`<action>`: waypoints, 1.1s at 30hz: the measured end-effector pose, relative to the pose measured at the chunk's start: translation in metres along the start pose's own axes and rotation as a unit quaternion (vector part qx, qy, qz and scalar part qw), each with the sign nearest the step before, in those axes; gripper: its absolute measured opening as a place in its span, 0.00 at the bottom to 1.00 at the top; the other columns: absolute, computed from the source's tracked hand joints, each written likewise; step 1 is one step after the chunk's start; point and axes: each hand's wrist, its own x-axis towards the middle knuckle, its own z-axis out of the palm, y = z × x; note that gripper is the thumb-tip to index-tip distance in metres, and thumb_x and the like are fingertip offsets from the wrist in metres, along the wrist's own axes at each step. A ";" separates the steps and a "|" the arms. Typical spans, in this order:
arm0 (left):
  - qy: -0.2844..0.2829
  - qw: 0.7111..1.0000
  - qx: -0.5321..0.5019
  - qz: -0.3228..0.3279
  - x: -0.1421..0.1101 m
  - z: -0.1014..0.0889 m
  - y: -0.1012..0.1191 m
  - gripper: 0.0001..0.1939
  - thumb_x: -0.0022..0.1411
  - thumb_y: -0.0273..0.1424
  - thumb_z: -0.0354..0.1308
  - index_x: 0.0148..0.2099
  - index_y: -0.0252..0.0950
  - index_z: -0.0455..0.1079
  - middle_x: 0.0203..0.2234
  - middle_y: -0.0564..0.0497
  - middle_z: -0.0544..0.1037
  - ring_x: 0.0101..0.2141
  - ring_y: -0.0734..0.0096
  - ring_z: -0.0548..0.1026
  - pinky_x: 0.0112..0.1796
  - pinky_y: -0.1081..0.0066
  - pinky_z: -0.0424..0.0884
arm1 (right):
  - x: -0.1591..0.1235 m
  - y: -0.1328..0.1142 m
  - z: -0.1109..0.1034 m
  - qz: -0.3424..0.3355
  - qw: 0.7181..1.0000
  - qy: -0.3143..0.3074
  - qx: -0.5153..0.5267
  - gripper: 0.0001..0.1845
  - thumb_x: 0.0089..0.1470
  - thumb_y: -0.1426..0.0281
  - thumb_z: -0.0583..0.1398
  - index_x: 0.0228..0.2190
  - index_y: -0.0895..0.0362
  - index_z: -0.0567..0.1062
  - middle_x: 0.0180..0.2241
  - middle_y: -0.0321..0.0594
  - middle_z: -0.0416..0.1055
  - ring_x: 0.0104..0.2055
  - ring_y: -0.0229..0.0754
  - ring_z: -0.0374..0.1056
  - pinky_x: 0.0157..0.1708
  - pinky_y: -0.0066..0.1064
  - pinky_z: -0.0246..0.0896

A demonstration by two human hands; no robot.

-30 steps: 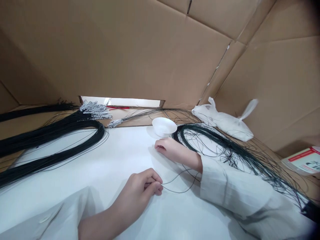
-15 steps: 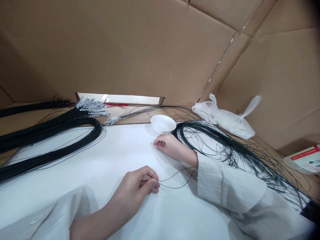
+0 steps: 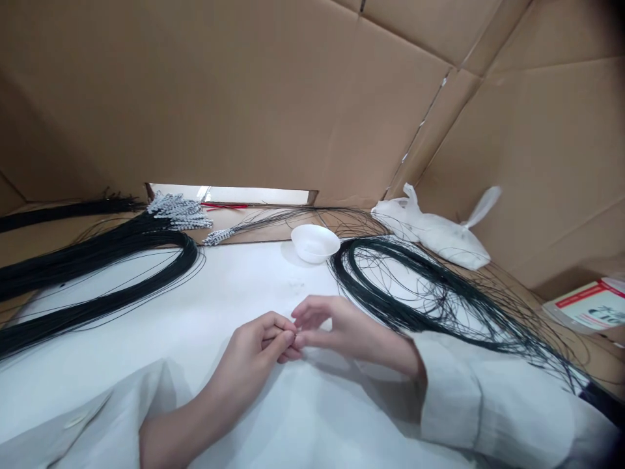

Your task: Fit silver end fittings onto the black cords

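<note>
My left hand point(image 3: 266, 342) is closed in a pinch over the white table, where the earlier frames show it holding a thin dark cord. The cord is mostly hidden behind my hands now. Right up against those fingertips, my right hand point(image 3: 329, 326) has its thumb at the pinch and its other fingers curved above. Whatever is between its fingertips is too small to make out. Beyond my hands, a few tiny clear bits point(image 3: 295, 284) lie on the table in front of a white bowl point(image 3: 315, 244).
A coil of dark cords point(image 3: 371, 296) spreads along the right. On the left lie thick black cord bundles point(image 3: 97, 257) with black-and-white ends point(image 3: 178, 212). A smaller bundle point(image 3: 219, 236), a white plastic bag point(image 3: 439, 234) and a printed packet point(image 3: 590, 303) lie near the cardboard walls point(image 3: 234, 98).
My right hand has drawn back from the tabletop near the bowl and come to my left fingertips. My left hand keeps its pinch. The cord loop seen before is now largely hidden.
</note>
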 end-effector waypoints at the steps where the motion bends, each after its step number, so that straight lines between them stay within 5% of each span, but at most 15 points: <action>1: 0.001 1.000 0.000 0.002 0.001 0.000 0.000 0.09 0.58 0.35 0.52 0.34 0.34 0.65 0.27 0.50 0.77 0.31 0.68 0.75 0.35 0.69 0.68 | -0.003 0.004 0.009 0.010 0.999 -0.006 0.048 0.11 0.47 0.68 0.61 0.35 0.59 0.72 0.30 0.40 0.74 0.33 0.39 0.70 0.34 0.29 0.64; 5: 0.003 1.000 0.005 0.013 0.002 0.000 -0.002 0.08 0.58 0.35 0.52 0.34 0.35 0.64 0.26 0.50 0.77 0.31 0.68 0.76 0.35 0.69 0.69 | -0.006 0.021 0.029 0.039 0.990 0.036 0.130 0.07 0.48 0.68 0.60 0.29 0.60 0.73 0.27 0.41 0.74 0.29 0.38 0.70 0.30 0.28 0.65; 14: 0.022 0.999 0.022 0.031 0.001 0.000 -0.005 0.07 0.61 0.33 0.50 0.41 0.38 0.56 0.28 0.51 0.78 0.32 0.68 0.76 0.37 0.66 0.70 | 0.000 0.029 0.022 0.060 0.971 0.024 0.231 0.06 0.48 0.69 0.60 0.27 0.61 0.71 0.22 0.38 0.72 0.23 0.33 0.68 0.25 0.25 0.64; 22: 0.043 0.993 0.102 0.048 -0.001 -0.003 -0.003 0.07 0.61 0.33 0.48 0.42 0.40 0.57 0.29 0.53 0.79 0.35 0.68 0.75 0.37 0.69 0.68 | 0.002 0.026 0.018 0.080 0.973 -0.004 0.215 0.07 0.48 0.69 0.60 0.27 0.61 0.72 0.22 0.39 0.72 0.24 0.35 0.68 0.26 0.26 0.65; 33: 0.011 0.996 0.084 0.041 0.003 -0.005 -0.006 0.04 0.61 0.32 0.49 0.36 0.39 0.57 0.27 0.52 0.78 0.34 0.67 0.76 0.37 0.68 0.69 | -0.003 0.024 0.023 0.046 0.990 0.032 0.131 0.06 0.49 0.72 0.57 0.28 0.60 0.73 0.23 0.39 0.71 0.22 0.34 0.65 0.21 0.23 0.60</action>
